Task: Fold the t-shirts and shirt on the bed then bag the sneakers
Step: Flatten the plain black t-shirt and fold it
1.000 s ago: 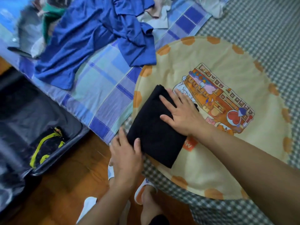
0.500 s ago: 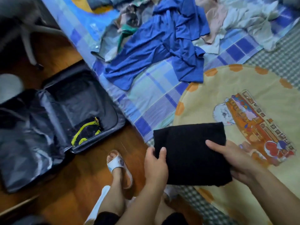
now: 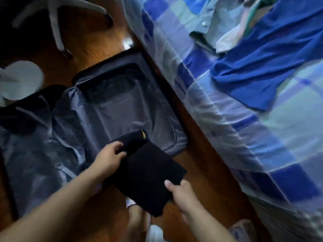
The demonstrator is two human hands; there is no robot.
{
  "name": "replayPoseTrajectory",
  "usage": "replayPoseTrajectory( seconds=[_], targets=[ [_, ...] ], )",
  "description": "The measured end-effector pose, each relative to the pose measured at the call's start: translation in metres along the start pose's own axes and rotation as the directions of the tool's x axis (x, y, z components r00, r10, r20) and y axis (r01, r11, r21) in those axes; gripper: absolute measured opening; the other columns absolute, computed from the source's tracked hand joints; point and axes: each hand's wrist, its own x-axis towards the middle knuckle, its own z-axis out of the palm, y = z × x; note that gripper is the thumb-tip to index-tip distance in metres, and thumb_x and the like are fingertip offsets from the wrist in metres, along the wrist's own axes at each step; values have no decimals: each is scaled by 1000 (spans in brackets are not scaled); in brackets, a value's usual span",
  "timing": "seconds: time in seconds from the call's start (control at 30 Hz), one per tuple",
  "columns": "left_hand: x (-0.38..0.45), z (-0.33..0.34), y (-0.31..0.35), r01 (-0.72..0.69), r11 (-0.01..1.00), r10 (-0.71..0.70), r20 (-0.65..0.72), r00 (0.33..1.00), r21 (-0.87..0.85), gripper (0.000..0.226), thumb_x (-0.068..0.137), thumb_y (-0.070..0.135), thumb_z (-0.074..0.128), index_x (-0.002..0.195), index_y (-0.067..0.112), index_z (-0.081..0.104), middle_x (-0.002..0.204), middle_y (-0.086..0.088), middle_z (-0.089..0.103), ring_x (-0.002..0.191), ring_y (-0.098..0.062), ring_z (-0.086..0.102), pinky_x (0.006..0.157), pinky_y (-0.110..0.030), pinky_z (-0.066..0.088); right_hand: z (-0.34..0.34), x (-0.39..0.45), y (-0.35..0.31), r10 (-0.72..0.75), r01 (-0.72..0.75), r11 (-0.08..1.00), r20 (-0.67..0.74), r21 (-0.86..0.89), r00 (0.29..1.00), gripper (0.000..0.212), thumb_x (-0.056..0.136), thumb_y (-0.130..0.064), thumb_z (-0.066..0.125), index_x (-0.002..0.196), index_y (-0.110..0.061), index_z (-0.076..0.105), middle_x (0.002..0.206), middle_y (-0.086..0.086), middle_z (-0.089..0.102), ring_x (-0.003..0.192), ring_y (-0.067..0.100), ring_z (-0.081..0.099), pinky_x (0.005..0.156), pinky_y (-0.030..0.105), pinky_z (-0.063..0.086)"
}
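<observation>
Both hands hold a folded black t-shirt [image 3: 146, 173] above the near edge of an open suitcase [image 3: 108, 109] on the wooden floor [image 3: 201, 154]. Left hand [image 3: 109, 158] grips the shirt's far corner, fingers curled over the cloth; right hand [image 3: 181, 194] pinches the near edge, thumb on top. Largest in view is the bed [image 3: 244, 137], covered in a blue checked sheet, running down the right side just beside the suitcase. On it lies a crumpled blue shirt [image 3: 265, 67], with paler clothes beyond. Chair legs [image 3: 57, 23] stand past the suitcase. A yellow-marked dark item, perhaps a bag, peeks from behind the black t-shirt [image 3: 143, 134]; blur hides detail.
</observation>
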Motion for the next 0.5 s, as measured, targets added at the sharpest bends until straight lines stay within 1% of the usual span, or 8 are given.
replayPoseTrajectory(
  seconds=[0.07, 0.13, 0.17, 0.23, 0.3, 0.33, 0.4, 0.5],
  targets=[
    [77, -3, -2, -92, 995, 91, -56, 994, -25, 11, 94, 15, 68, 105, 17, 67, 100, 1, 70, 100, -23, 66, 79, -30, 42, 44, 63, -21, -27, 40, 997, -178, 71, 984, 35, 95, -22, 69, 125, -6, 61, 123, 8, 68, 107, 25, 66, 92, 36, 53],
    [146, -6, 3, -175, 982, 166, -123, 978, -70, 9, 93, 17, 69, 102, 21, 68, 97, 0, 72, 94, -23, 66, 80, -34, 47, 75, 119, -46, -36, 68, 994, -311, 91, 950, 46, 99, -26, 64, 135, 0, 51, 135, 10, 58, 119, 29, 58, 92, 32, 46],
    [177, -7, 7, -216, 972, 201, -162, 966, -87, 9, 93, 18, 69, 101, 23, 67, 97, 0, 72, 92, -22, 65, 82, -35, 48, 87, 144, -59, -60, 99, 991, -354, 95, 933, 48, 101, -29, 61, 137, 0, 48, 136, 9, 55, 121, 30, 56, 94, 32, 44],
    [230, -4, 17, -290, 953, 269, -194, 943, -86, 8, 95, 20, 67, 103, 21, 66, 98, 0, 71, 89, -21, 63, 79, -34, 48, 104, 193, -78, -91, 139, 986, -409, 87, 908, 45, 104, -34, 54, 133, -2, 46, 131, 7, 53, 116, 30, 54, 95, 37, 44],
    [277, 5, 16, -299, 952, 286, -158, 945, -62, 8, 96, 18, 66, 104, 20, 66, 99, -2, 70, 88, -22, 63, 74, -31, 44, 117, 236, -87, -53, 85, 995, -445, 52, 894, 40, 107, -35, 47, 130, -3, 45, 122, 7, 49, 113, 31, 52, 95, 41, 44],
    [297, 12, 12, -295, 954, 286, -133, 949, -50, 8, 96, 17, 66, 102, 21, 66, 99, -4, 70, 90, -23, 65, 73, -30, 44, 121, 252, -87, -31, 59, 997, -456, 48, 889, 35, 108, -33, 44, 126, -3, 45, 118, 8, 48, 112, 32, 52, 95, 41, 44],
    [330, 32, 4, -287, 958, 286, -78, 955, -2, 9, 95, 18, 67, 101, 24, 68, 100, -5, 72, 97, -27, 67, 77, -31, 47, 127, 282, -79, 6, 25, 998, -483, 58, 875, 27, 108, -24, 44, 122, -2, 48, 115, 7, 50, 113, 32, 52, 94, 37, 41],
    [363, 70, 1, -307, 946, 315, -71, 947, 104, 14, 95, 24, 66, 107, 22, 72, 106, -8, 73, 107, -32, 66, 87, -36, 51, 131, 315, -68, 21, -6, 1000, -574, 28, 819, 26, 102, -15, 45, 124, -4, 54, 118, 10, 58, 114, 30, 56, 82, 30, 39]
  ],
)
